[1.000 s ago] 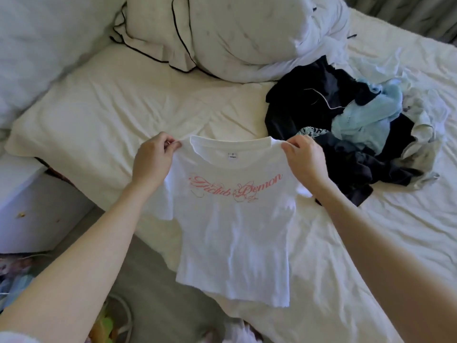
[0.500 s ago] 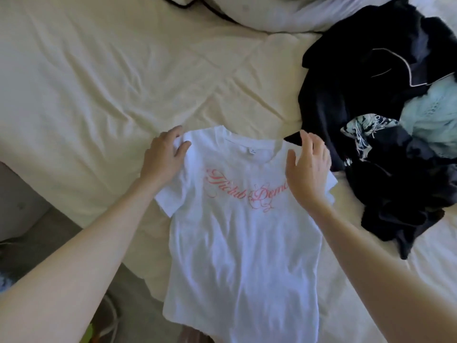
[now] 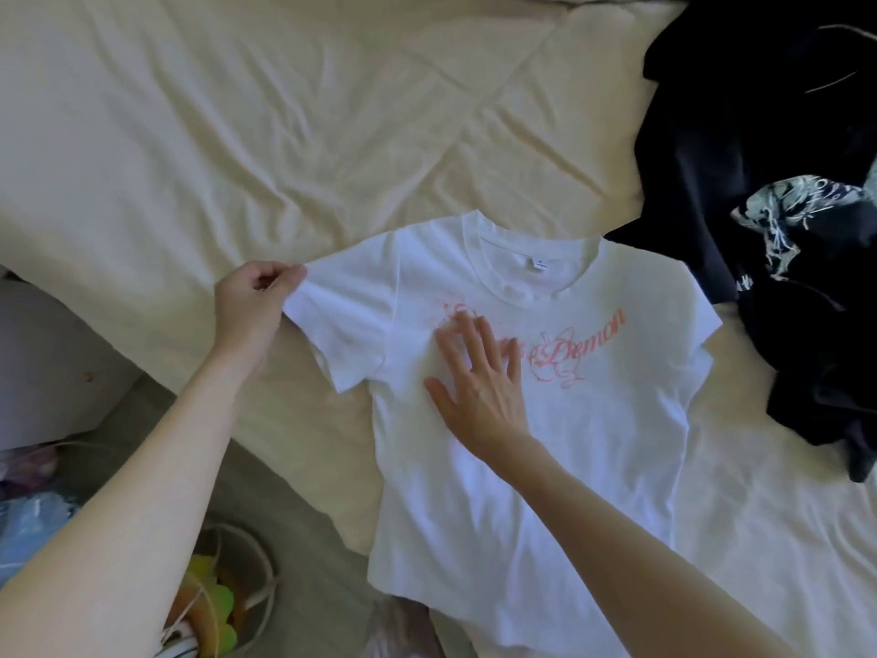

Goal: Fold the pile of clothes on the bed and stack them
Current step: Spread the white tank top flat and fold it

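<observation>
A white T-shirt [image 3: 583,420] with pink script lettering lies face up on the cream bed [image 3: 237,125], its hem hanging over the bed's near edge. My left hand [image 3: 251,311] pinches the end of the shirt's left sleeve and holds it stretched out to the side. My right hand [image 3: 479,377] lies flat on the chest of the shirt with fingers spread, covering part of the lettering. The pile of unfolded clothes [image 3: 778,220], mostly dark with a patterned piece, sits to the right of the shirt and touches its shoulder.
The bed's edge runs diagonally from the left down to the bottom middle. Beyond it lies grey floor [image 3: 294,505] with a basket of colourful items [image 3: 213,605] and a white piece of furniture [image 3: 52,363] at the left.
My left hand moved from the shoulder out to the sleeve end and pinched it. My right hand slid left from the right shoulder onto the chest. The camera came closer.
</observation>
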{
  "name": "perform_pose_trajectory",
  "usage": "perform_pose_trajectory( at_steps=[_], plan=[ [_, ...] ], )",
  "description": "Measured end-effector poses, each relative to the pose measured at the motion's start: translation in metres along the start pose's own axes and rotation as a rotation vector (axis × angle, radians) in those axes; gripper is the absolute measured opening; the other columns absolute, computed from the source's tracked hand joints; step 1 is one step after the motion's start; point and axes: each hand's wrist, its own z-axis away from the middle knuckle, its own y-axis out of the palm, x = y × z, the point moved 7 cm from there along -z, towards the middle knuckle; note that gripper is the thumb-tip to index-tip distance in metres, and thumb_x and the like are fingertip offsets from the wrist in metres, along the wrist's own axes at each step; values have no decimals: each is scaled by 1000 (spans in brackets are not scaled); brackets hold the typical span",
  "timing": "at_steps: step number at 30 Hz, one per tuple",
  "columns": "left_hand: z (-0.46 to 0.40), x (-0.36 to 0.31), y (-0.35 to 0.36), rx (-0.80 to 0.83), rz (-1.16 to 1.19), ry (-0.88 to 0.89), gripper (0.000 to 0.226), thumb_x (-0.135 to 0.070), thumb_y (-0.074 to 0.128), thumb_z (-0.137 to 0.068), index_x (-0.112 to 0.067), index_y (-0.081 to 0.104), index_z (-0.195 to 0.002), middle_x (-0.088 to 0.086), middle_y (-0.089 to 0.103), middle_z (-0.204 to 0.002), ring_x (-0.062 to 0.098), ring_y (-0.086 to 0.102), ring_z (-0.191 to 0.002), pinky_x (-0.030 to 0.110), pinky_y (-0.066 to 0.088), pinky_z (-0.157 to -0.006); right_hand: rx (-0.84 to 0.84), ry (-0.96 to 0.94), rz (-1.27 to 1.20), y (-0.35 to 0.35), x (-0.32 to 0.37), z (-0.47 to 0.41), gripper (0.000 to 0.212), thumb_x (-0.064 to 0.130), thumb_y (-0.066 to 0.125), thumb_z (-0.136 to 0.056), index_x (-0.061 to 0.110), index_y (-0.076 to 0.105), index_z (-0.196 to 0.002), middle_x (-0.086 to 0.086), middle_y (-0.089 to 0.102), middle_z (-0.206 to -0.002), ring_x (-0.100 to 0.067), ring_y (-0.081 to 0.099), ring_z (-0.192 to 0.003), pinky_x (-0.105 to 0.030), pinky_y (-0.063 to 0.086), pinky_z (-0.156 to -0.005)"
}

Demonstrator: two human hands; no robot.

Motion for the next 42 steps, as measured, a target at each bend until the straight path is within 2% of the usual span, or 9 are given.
perform_pose_trajectory(
  at_steps=[3,7,10,12,14,19,25,31,42],
  plan=[
    [4,12,4,38,104,-131,6,-15,65,-87,-15,61,-82,2,60,-80,20,57,-84,36,49,-78,-45,-92,2,0,27,0,60,42,35,-98,20,17,-150,-4,3,-158,-24,-2,-146,-48,-9,-114],
    [19,25,14,99,119,-237,20,-13,65,-87,-5,62,-104,10,61,-87,22,60,-80,30,55,-65,84,-206,124,22,53,-4,63,42,38,-97,22,12,-150,-3,-4,-159,-22,-6,-146,-49,-16,-111],
    [27,14,8,37,-34,-109,11,-13,64,-86,-8,61,-96,10,62,-87,22,59,-83,41,52,-78,128,-190,128,24,50,-12,65,42,40,-96,25,8,-150,0,-8,-158,-19,-9,-145,-50,-12,-112],
    [40,-9,9,-5,-158,98,10,-16,64,-86,-12,60,-94,-2,59,-77,10,56,-73,22,48,-72,101,-198,30,16,47,-4,60,35,40,-98,23,13,-150,1,-2,-159,-19,-4,-146,-47,-8,-114],
    [64,-32,22,-3,-192,273,13,-14,66,-84,-11,62,-96,-6,56,-72,2,51,-62,2,38,-59,41,-136,-175,4,37,14,52,27,38,-100,22,20,-149,1,9,-158,-16,7,-145,-40,-3,-115],
    [116,-38,92,333,-255,475,21,-22,68,-84,-11,68,-103,-1,60,-86,8,55,-67,8,41,-66,-89,523,-1141,-8,-32,59,36,23,36,-101,15,47,-135,-2,50,-138,-12,46,-126,-22,35,-106],
    [81,26,57,104,-347,179,30,-21,59,-91,-5,56,-116,4,58,-100,16,54,-82,13,32,-67,-326,230,-567,-61,-26,16,40,20,41,-99,9,44,-137,-6,41,-144,-20,33,-136,-22,21,-108],
    [92,63,70,278,-247,-2,19,-28,55,-93,-12,59,-102,-9,59,-80,6,54,-71,11,36,-56,-48,-185,137,-24,24,-54,57,37,29,-101,15,10,-150,-6,-1,-159,-22,-5,-146,-39,-7,-116],
    [133,110,52,394,72,-242,15,-27,62,-88,-13,62,-82,-12,65,-68,3,60,-63,14,44,-57,-25,-170,126,-8,19,-42,57,38,28,-100,19,10,-150,-6,1,-158,-25,-4,-146,-45,-9,-114]
  ],
)
